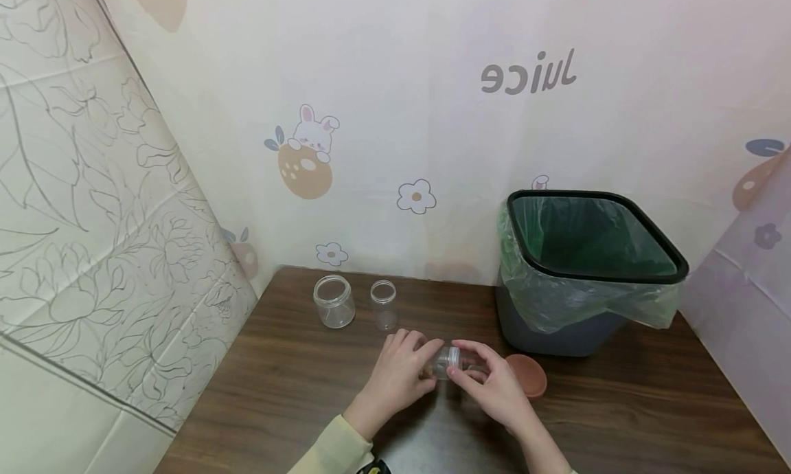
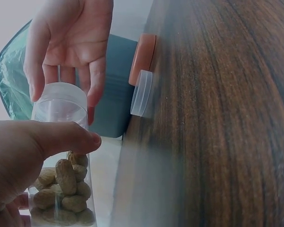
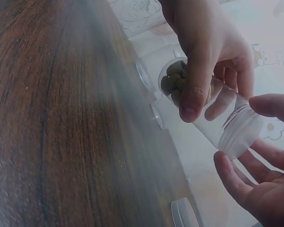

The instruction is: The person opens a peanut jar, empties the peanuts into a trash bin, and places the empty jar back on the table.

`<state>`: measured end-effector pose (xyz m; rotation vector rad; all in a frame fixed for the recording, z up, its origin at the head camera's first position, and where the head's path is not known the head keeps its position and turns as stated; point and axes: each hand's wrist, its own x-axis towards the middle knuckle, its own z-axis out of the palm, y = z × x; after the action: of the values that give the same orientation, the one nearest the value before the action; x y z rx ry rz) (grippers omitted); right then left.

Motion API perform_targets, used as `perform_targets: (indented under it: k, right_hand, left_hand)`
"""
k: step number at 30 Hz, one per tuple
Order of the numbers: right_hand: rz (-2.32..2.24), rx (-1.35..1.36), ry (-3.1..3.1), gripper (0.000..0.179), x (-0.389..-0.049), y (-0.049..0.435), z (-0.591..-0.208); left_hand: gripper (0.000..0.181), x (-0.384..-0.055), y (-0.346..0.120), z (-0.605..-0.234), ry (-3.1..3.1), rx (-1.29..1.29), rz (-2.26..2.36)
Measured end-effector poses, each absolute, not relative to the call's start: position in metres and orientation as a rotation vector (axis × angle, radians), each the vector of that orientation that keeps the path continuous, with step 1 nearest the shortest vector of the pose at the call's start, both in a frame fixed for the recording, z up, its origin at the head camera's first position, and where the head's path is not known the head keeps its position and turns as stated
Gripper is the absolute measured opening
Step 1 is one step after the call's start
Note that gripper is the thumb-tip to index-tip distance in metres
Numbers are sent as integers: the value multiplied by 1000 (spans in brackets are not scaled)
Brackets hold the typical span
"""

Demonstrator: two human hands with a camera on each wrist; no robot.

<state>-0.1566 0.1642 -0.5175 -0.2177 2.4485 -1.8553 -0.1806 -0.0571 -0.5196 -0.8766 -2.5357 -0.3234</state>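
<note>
My left hand (image 1: 402,367) grips a clear plastic jar (image 1: 440,364) tipped on its side above the table, its thumb across the wall. Peanuts (image 2: 66,189) fill the bottom part of the jar, in the left wrist view. At the jar's other end is a translucent screw lid (image 3: 241,132), pinched between the thumb and fingers of my right hand (image 1: 491,385). How tightly the lid sits on the rim cannot be told. Beyond the right hand, a reddish-brown round lid (image 1: 527,376) lies on the table, and a loose translucent lid (image 2: 141,93) is close by it.
Two uncovered clear jars, a wide one (image 1: 334,303) and a narrow one (image 1: 384,308), stand near the table's back edge. A dark bin (image 1: 556,326) with a green liner bag (image 1: 525,281) is at the back right. A patterned wall covering (image 1: 371,233) borders the wooden table (image 1: 278,391).
</note>
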Motion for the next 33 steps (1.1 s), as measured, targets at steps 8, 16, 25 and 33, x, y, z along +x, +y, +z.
perform_targets:
  k: [8, 16, 25, 33]
  right_hand:
    - [-1898, -292, 2411, 55, -156, 167, -518]
    - [-1889, -294, 2437, 53, -155, 166, -518]
    - [-1822, -175, 2505, 58, -157, 161, -519]
    - [-1675, 1, 2616, 63, -156, 155, -517]
  left_hand:
    - [65, -181, -58, -518, -2535, -878, -322]
    - [66, -182, -58, -519, -2523, -874, -325]
    - [66, -182, -59, -519, -2514, -874, -330]
    - [67, -182, -59, -520, -2513, -866, -322]
